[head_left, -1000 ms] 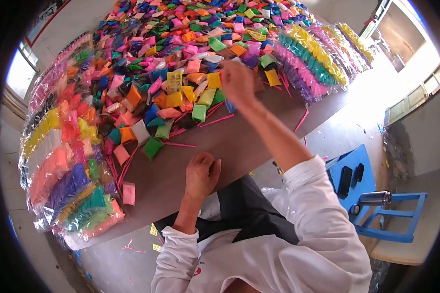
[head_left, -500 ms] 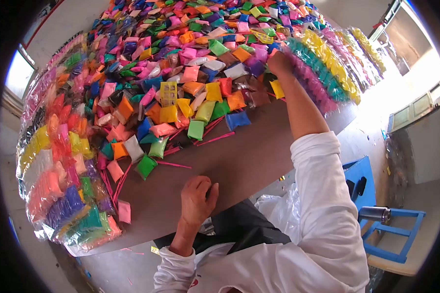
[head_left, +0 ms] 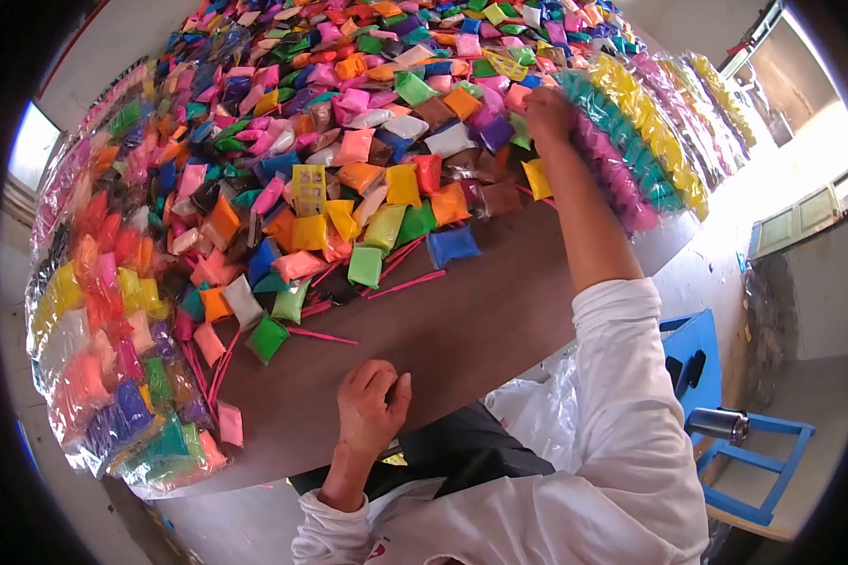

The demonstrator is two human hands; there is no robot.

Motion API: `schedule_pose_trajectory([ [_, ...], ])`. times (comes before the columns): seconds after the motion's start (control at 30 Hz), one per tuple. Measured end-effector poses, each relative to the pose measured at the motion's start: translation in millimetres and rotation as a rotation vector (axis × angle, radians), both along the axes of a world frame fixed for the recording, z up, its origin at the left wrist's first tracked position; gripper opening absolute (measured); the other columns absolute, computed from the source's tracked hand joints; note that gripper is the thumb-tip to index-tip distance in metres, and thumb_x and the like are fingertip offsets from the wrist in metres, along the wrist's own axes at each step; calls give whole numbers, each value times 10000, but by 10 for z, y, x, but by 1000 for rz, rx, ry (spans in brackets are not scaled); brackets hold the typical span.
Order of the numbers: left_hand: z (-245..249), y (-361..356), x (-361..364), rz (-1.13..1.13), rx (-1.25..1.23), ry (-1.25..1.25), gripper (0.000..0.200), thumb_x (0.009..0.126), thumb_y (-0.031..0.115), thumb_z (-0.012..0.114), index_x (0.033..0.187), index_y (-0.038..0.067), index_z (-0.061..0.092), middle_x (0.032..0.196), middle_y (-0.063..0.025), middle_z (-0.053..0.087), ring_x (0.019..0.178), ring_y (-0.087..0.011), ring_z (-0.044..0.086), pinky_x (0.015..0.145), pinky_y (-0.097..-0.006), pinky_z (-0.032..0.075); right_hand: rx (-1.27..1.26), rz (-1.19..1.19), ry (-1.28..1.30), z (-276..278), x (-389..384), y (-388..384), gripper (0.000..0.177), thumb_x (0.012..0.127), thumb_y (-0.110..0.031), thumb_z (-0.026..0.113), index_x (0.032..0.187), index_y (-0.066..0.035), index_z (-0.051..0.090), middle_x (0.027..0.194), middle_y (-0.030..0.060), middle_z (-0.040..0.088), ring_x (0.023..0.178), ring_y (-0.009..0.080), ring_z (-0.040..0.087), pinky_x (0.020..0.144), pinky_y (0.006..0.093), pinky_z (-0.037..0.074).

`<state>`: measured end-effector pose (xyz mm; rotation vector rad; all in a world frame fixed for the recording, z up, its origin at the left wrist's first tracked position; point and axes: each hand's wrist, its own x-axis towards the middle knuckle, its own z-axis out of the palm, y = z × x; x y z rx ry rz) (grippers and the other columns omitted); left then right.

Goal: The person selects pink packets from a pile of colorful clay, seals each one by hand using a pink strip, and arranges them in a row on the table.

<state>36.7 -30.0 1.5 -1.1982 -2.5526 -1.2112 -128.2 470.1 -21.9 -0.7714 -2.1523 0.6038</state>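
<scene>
My right hand (head_left: 548, 115) reaches across to the right side of a heap of small colourful packets. Its fingers curl down among them, and whatever lies beneath the fingertips is hidden. A salmon packet (head_left: 516, 97) lies just left of the fingers, a green packet (head_left: 520, 130) below them. Beside the wrist runs a clear bag of teal packets (head_left: 622, 141). My left hand (head_left: 374, 405) is loosely curled over the front edge of the brown table (head_left: 443, 348), with nothing visible in it. Nearest to it is a thin pink stick (head_left: 322, 335).
Clear bags of bundled packets (head_left: 113, 377) line the table's left side. More bags with yellow packets (head_left: 650, 122) lie at the right. A yellow lattice piece (head_left: 308, 188) rests on the heap. A blue stool (head_left: 773, 461) and a metal cylinder (head_left: 719, 424) are at lower right.
The view has shifted slightly. My right hand has stayed at the heap's right side, close against the bagged packets. My left hand remains near the table edge, its thumb closer to its fingers.
</scene>
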Motion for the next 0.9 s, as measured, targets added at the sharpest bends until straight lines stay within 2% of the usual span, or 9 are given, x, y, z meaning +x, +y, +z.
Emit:
schedule_pose_trajectory([
  [0.07, 4, 8, -2, 7, -5, 9, 139, 745, 42, 703, 756, 41, 565, 791, -81, 568, 707, -290, 580, 619, -389, 478, 58, -116, -159, -69, -168, 163, 240, 758, -165, 611, 907, 9, 683, 865, 166, 684, 762, 278, 647, 680, 353, 498],
  [0.17, 7, 9, 3, 20, -6, 22, 132, 743, 46, 708, 764, 41, 577, 804, -86, 579, 714, -294, 586, 627, -387, 484, -73, -271, -154, 112, -229, -103, 391, 754, -285, 649, 945, 55, 659, 861, 187, 679, 750, 303, 642, 675, 353, 498],
  [0.27, -23, -14, 13, 40, 10, 7, 126, 746, 50, 710, 777, 38, 589, 820, -93, 590, 730, -302, 593, 638, -390, 489, -171, -197, -170, -23, -340, 13, 354, 780, -263, 682, 939, 52, 657, 858, 146, 682, 772, 247, 648, 675, 342, 500],
  [0.37, -14, -14, 20, 51, 0, -9, 128, 748, 52, 713, 784, 35, 591, 823, -96, 595, 741, -307, 598, 645, -393, 492, -534, 271, 159, -406, -550, 442, 235, 784, -222, 719, 889, -16, 676, 802, 37, 646, 715, 141, 601, 627, 306, 473],
  [0.47, -11, -19, 17, 51, -1, -15, 118, 761, 56, 703, 788, 32, 590, 822, -101, 597, 739, -313, 598, 645, -397, 492, -531, 252, 247, 174, -188, -94, 156, 803, -183, 731, 876, -58, 673, 784, -40, 582, 678, 69, 517, 605, 262, 431],
  [0.57, 13, -23, 9, 48, 20, -79, 99, 797, 56, 674, 772, 13, 588, 794, -125, 605, 682, -312, 598, 582, -364, 475, -577, 380, 338, 465, 25, -310, 205, 842, -269, 697, 858, -69, 653, 734, -46, 563, 652, 75, 486, 600, 249, 406],
  [0.77, -28, -34, 10, 72, 107, -83, 142, 833, 106, 667, 765, 20, 577, 749, -131, 571, 663, -332, 574, 576, -388, 461, -1011, 749, 481, 722, 393, -838, 194, 882, -174, 669, 1018, -36, 653, 951, 5, 623, 877, 118, 594, 802, 283, 488],
  [0.87, -15, -70, 13, 70, 126, -137, 175, 858, 114, 646, 748, 2, 570, 730, -147, 561, 660, -336, 565, 574, -387, 446, -988, 844, 468, 851, 735, -1493, 218, 895, -168, 639, 1051, -17, 647, 951, 18, 629, 862, 119, 610, 780, 276, 504],
  [0.9, -6, -72, -5, 68, 141, -188, 190, 869, 131, 638, 751, -4, 574, 719, -154, 552, 659, -342, 559, 578, -388, 439, -992, 914, 451, 757, 796, -1595, 251, 898, -165, 638, 1081, 7, 640, 1003, 32, 638, 940, 135, 624, 807, 282, 504],
])
